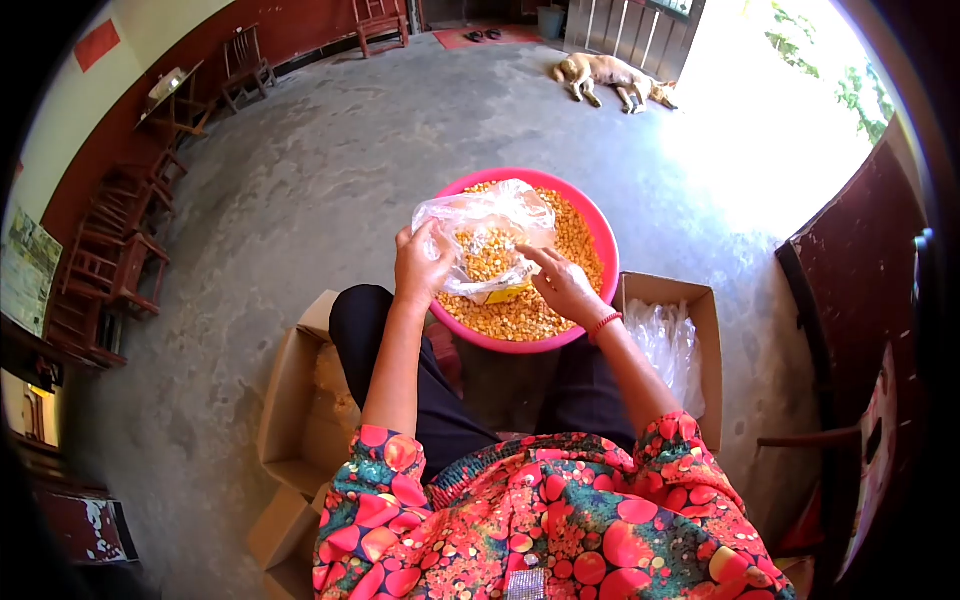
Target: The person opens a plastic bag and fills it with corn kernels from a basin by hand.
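A pink basin point(606, 240) full of yellow corn kernels point(575, 235) stands in front of my knees. Over it is a clear plastic bag point(515, 205) with kernels inside. My left hand point(422, 264) is closed on the bag's left edge. At the bag's right side is my right hand point(562, 284), its fingers bent and partly spread, touching the plastic near the kernels. A red bracelet point(604, 325) circles my right wrist.
A cardboard box point(708, 350) with clear plastic bags point(665, 350) is at my right; another open box point(285, 400) is at my left. A dog point(610, 75) lies near the doorway. Wooden chairs point(130, 265) line the left wall.
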Motion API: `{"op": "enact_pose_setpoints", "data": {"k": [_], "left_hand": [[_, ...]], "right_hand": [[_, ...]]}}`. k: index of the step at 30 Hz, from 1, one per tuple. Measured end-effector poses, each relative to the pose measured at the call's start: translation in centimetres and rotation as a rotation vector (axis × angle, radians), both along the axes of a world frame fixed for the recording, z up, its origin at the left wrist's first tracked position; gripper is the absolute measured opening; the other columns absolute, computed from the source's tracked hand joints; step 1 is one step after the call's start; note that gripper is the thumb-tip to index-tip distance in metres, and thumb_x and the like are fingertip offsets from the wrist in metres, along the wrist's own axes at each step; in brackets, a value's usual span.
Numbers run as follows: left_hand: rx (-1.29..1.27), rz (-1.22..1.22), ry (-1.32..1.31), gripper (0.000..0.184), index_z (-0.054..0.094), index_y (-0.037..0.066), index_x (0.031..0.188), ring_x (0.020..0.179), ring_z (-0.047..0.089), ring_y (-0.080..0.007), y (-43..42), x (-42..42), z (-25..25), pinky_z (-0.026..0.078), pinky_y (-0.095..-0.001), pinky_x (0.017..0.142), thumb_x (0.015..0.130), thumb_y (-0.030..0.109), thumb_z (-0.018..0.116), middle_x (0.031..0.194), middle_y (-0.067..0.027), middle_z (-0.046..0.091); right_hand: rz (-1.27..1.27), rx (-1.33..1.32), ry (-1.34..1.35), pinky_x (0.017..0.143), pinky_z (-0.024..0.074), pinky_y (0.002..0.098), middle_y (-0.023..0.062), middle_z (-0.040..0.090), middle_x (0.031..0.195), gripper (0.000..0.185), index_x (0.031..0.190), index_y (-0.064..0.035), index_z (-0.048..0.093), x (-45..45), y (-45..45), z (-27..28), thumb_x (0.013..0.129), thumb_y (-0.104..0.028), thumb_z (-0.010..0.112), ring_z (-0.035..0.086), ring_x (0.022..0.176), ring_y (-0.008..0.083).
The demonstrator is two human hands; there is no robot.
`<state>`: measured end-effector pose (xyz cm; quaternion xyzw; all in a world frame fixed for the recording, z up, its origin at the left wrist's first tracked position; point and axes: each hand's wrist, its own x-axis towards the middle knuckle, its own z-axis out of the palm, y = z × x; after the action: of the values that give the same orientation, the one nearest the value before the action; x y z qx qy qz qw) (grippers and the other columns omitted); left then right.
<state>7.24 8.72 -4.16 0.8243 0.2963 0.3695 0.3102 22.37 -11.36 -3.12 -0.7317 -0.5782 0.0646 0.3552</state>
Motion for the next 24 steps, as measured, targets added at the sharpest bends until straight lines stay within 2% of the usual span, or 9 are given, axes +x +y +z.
{"op": "enact_pose_setpoints", "data": {"k": [1,6,8,10,13,16,18,19,24], "left_hand": [[0.024,-0.004,0.011,0.052,0.057,0.001,0.113,0.109,0.049,-0.0327,-0.1,0.0,-0.1,0.041,-0.037,0.094,0.065,0.016,0.071,0.112,-0.0204,0.052],[0.153,0.072,0.062,0.055,0.055,0.006,0.116,0.109,0.047,-0.0349,-0.7,-0.7,0.2,0.041,-0.0383,0.094,0.064,0.017,0.07,0.119,-0.0209,0.046],[0.212,0.086,0.08,0.055,0.055,0.008,0.117,0.11,0.046,-0.0364,-1.0,-0.7,0.8,0.041,-0.0388,0.094,0.064,0.016,0.069,0.123,-0.0211,0.043],[0.378,0.288,-0.002,0.053,0.058,0.008,0.113,0.107,0.048,-0.0331,-2.4,-0.7,2.8,0.041,-0.0423,0.091,0.064,0.022,0.072,0.119,-0.0191,0.047],[0.565,0.197,-0.093,0.035,0.061,0.008,0.104,0.102,0.052,-0.0306,-5.3,-0.2,6.2,0.044,-0.0424,0.083,0.07,0.013,0.066,0.112,-0.0146,0.053],[0.208,-0.371,-0.212,0.017,0.065,0.007,0.091,0.084,0.06,-0.0265,-8.3,1.6,3.2,0.047,-0.037,0.077,0.076,0.003,0.058,0.09,-0.0108,0.062],[0.177,-0.489,-0.089,0.015,0.066,0.006,0.089,0.078,0.061,-0.0269,-11.9,2.8,2.2,0.048,-0.0351,0.076,0.078,0.003,0.057,0.079,-0.0101,0.063],[0.165,-0.542,-0.034,0.016,0.066,0.006,0.091,0.08,0.06,-0.0276,-13.0,3.4,1.2,0.048,-0.036,0.077,0.078,0.005,0.058,0.082,-0.0105,0.063],[0.213,-0.66,0.076,0.019,0.065,0.006,0.097,0.088,0.06,-0.0268,-13.9,5.9,-3.6,0.048,-0.037,0.081,0.08,0.01,0.058,0.092,-0.0102,0.062]], "right_hand": [[0.02,-0.01,0.042,0.075,0.0478,0.0468,0.0223,0.062,0.096,0.052,0.131,-0.0122,0.04,0.2,0.5,0.5,0.079,-0.008,0.048,0.059,0.086,0.0407],[-0.29,-0.12,0.0,0.063,0.0477,0.0481,0.0234,0.062,0.074,0.056,0.132,-0.0095,0.036,2.5,2.9,-1.3,0.078,-0.012,0.051,0.06,0.068,0.0403],[-0.236,0.033,0.214,0.059,0.0478,0.0413,0.02,0.061,0.069,0.048,0.126,-0.0086,0.045,3.1,2.3,-1.4,0.078,-0.01,0.054,0.06,0.062,0.0345],[-0.182,0.243,0.405,0.056,0.0436,0.0274,0.0043,0.055,0.063,0.027,0.108,-0.0058,0.059,2.9,1.0,-0.8,0.081,-0.006,0.055,0.051,0.058,0.011],[-0.217,0.286,0.587,0.054,0.0397,0.0199,-0.0038,0.054,0.068,0.018,0.1,-0.0054,0.062,3.8,-1.9,-0.6,0.086,-0.005,0.051,0.047,0.061,0.0038],[-0.51,0.345,0.387,0.064,0.0459,0.0271,0.0065,0.059,0.075,0.015,0.098,-0.0045,0.061,4.6,-4.2,-3.5,0.084,-0.006,0.054,0.056,0.069,0.0137],[-0.559,0.344,0.167,0.071,0.0459,0.032,0.0094,0.06,0.083,0.018,0.1,-0.0051,0.061,4.1,-6.0,-4.3,0.083,-0.006,0.055,0.057,0.079,0.0202],[-0.61,0.345,-0.057,0.078,0.0459,0.0368,0.0123,0.06,0.091,0.021,0.102,-0.0057,0.06,3.9,-6.8,-4.7,0.081,-0.006,0.056,0.058,0.088,0.0267],[-0.734,0.258,-0.096,0.088,0.0416,0.043,0.0146,0.054,0.11,0.032,0.111,-0.0074,0.054,1.3,-11.3,-8.9,0.079,-0.007,0.054,0.051,0.104,0.034]]}}
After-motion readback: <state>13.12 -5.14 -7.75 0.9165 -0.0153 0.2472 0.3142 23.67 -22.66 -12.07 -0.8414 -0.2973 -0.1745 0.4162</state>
